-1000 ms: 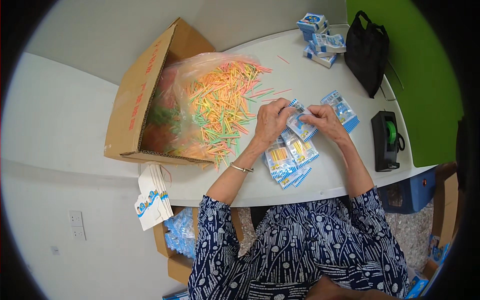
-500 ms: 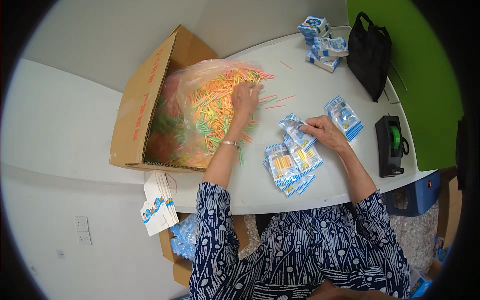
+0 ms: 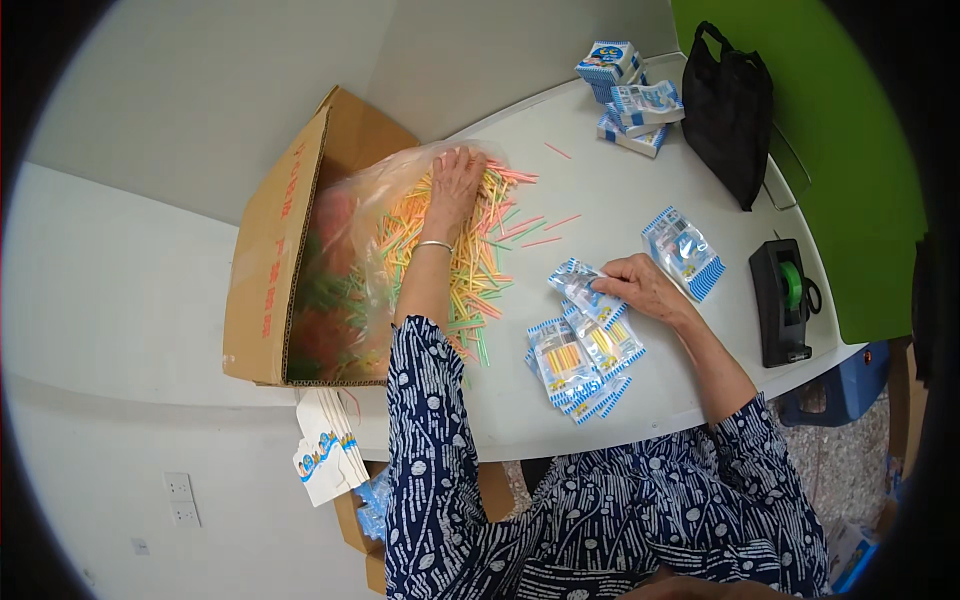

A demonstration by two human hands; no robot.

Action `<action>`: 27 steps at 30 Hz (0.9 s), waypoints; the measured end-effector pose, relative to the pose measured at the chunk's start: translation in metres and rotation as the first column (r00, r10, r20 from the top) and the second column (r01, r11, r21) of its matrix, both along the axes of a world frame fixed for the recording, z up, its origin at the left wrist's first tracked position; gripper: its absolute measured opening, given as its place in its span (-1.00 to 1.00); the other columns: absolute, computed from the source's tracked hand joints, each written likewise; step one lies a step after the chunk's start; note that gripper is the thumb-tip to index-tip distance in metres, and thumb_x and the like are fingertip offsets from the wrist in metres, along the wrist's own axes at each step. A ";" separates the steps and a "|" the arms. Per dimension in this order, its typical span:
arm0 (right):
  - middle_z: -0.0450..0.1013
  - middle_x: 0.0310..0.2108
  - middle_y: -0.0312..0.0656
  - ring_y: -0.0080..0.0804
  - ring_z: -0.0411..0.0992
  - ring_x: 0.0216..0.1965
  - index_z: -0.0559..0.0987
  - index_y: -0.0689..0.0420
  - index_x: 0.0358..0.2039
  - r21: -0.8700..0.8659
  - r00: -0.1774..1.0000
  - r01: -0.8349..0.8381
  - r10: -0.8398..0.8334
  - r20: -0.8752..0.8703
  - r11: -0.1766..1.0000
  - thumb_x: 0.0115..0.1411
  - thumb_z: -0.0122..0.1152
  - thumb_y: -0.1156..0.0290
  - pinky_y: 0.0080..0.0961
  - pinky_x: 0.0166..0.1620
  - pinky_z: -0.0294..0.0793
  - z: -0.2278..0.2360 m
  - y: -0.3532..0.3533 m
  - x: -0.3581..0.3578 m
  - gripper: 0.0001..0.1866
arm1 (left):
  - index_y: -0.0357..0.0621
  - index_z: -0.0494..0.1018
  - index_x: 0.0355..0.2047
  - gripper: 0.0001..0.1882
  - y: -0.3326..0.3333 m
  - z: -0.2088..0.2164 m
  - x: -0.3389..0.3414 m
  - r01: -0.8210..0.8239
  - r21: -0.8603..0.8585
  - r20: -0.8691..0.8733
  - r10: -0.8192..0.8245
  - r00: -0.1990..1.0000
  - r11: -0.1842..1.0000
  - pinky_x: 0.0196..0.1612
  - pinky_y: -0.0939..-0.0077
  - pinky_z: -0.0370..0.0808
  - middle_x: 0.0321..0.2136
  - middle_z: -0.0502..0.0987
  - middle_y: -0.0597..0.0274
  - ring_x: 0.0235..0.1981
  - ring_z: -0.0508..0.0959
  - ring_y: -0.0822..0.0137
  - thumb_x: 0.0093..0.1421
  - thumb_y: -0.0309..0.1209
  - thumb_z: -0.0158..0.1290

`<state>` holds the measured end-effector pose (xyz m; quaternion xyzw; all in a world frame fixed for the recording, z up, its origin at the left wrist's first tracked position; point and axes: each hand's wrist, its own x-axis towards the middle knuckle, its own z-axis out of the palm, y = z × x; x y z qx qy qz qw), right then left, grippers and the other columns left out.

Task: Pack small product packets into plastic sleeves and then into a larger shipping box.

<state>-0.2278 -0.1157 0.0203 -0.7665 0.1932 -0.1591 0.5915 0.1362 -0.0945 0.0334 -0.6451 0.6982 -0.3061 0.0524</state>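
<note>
Pink-yellow-green sticks (image 3: pixel 474 272): we see left hand (image 3: pixel 458 183) now deeper over them, grip can't tell; right hand (image 3: pixel 640 287) still pinches packet (image 3: pixel 573 282).

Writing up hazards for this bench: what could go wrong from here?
1. The left hand is in the pile of coloured sticks; it might push more out, as some loose sticks already lie on the table.
2. The right hand pinches a packet over the overlapping packets; a nudge could shift those.
3. The white cards appear to jut past the table edge; a bump might drop them.
</note>
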 end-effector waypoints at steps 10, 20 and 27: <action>0.11 -0.74 -0.29 -0.61 0.05 -0.63 0.35 0.28 -0.69 0.019 1.000 -0.005 0.005 0.000 1.000 0.13 0.19 0.28 -0.48 -0.55 0.03 0.000 0.000 0.001 -0.61 | -0.28 0.33 -0.15 -0.70 0.002 -0.011 0.000 0.070 -0.044 0.115 -0.065 0.991 0.997 -0.01 0.20 0.27 -0.10 0.36 -0.04 -0.02 0.34 0.08 0.11 -0.43 -0.14; 0.16 -0.74 -0.31 -0.62 0.09 -0.62 0.39 0.28 -0.66 -0.011 0.999 -0.028 0.028 0.017 1.000 0.13 0.17 0.28 -0.51 -0.53 0.08 -0.005 -0.002 0.002 -0.64 | -0.21 0.37 -0.35 -0.83 0.026 -0.014 -0.003 -0.025 0.074 -0.055 0.029 0.998 0.997 -0.14 0.20 0.31 -0.29 0.41 -0.03 -0.19 0.39 0.05 0.05 -0.42 -0.06; 0.14 -0.73 -0.33 -0.64 0.09 -0.62 0.41 0.24 -0.67 0.010 1.000 0.017 -0.016 -0.026 1.000 0.15 0.15 0.26 -0.53 -0.53 0.07 -0.001 -0.006 -0.009 -0.64 | -0.38 0.35 -0.26 -0.78 0.034 0.006 -0.055 -0.178 -0.143 -0.885 -0.045 0.464 0.974 -0.12 0.19 0.38 -0.30 0.45 -0.04 -0.22 0.45 0.06 0.23 -0.44 -0.18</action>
